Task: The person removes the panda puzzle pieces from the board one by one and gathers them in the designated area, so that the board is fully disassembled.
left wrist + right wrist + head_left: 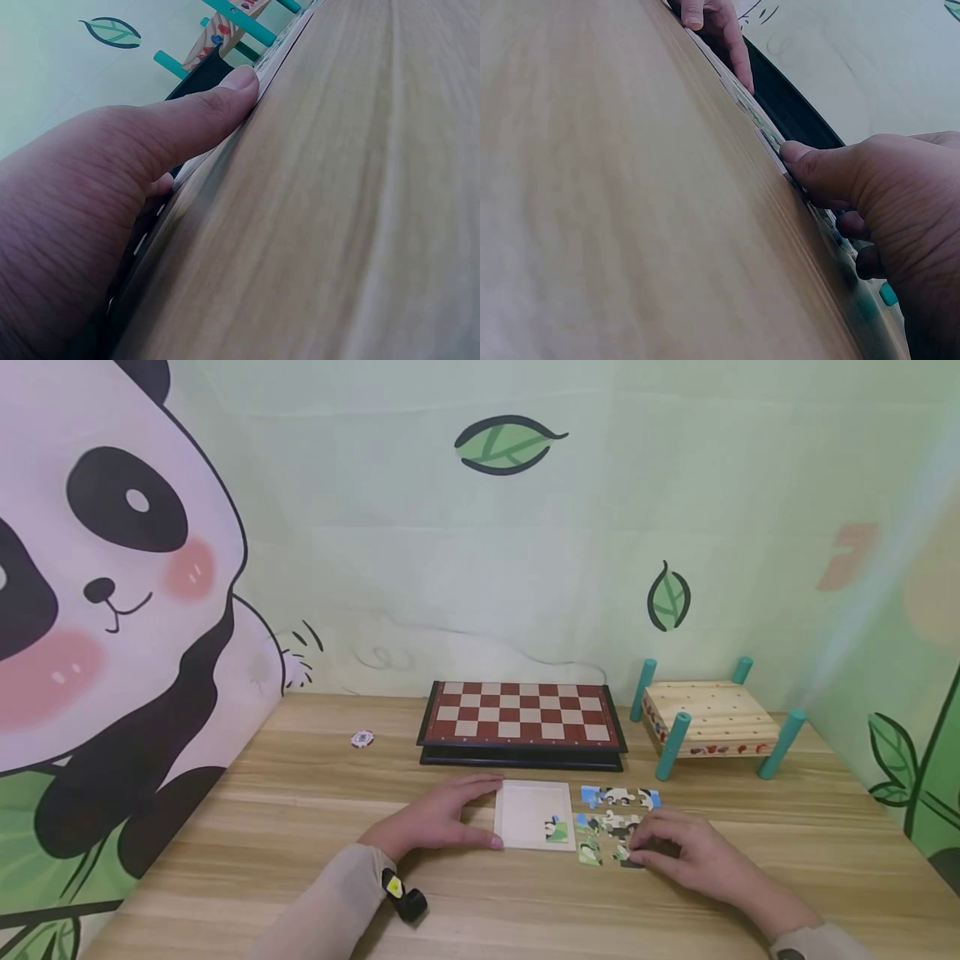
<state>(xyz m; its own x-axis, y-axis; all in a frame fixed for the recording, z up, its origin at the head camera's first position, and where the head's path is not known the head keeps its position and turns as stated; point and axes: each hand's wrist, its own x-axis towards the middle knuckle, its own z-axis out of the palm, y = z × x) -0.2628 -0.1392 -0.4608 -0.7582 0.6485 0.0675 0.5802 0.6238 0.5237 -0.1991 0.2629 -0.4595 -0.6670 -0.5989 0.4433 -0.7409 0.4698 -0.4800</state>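
My left hand (442, 814) lies at the left edge of a square white puzzle tray (525, 814). Its thumb (240, 79) is straight and touches the rim near the front corner, and the forefinger reaches the back corner. A single panda puzzle piece (556, 830) sits in the tray's front right corner. Loose jigsaw pieces (589, 852) with panda and leaf pictures lie to the right of the tray. Over their right side, my right hand (686, 847) has its fingers curled and pinches a dark puzzle piece (626, 858) at its edge; the fingers partly hide it.
Behind the tray stands a folded red-and-white chessboard (521, 714). A wooden pegged stand with green legs (712, 718) is at the back right. One poker chip (362, 739) lies at the back left of the wooden table (480, 910), against a panda-printed backdrop (337, 527).
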